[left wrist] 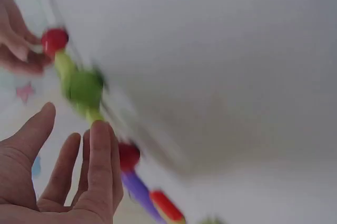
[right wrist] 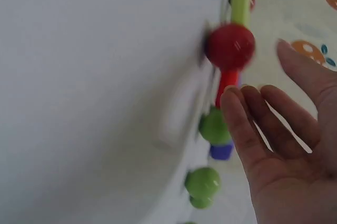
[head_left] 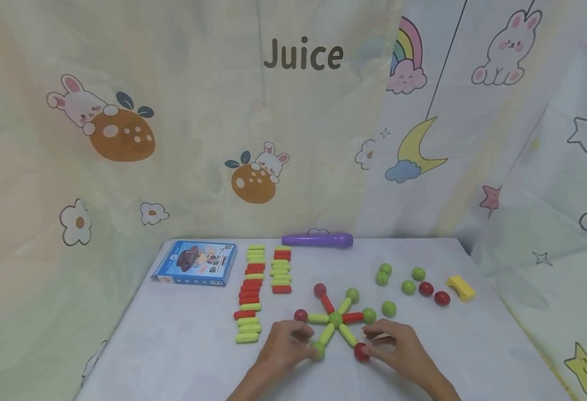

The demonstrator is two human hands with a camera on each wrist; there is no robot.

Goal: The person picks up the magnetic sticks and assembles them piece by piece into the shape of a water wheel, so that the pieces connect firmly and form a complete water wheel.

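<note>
Left hand (head_left: 284,345) nearest the glossy green ball (head_left: 320,350), right hand (head_left: 397,346) the glossy red ball (head_left: 359,352): seven and five o'clock on the six-armed red-and-green star (head_left: 335,319) on the surface (head_left: 193,345). Fingers parted, gripping nothing.

A blue box (head_left: 195,263) lies left; a purple toy microphone (head_left: 317,240) by the curtain (head_left: 318,128); a yellow block (head_left: 461,288) right.

There is room to pass between the shorter stick column (head_left: 280,272) and the paired green balls (head_left: 381,278); nearer, the star figure (head_left: 336,319) blocks.
</note>
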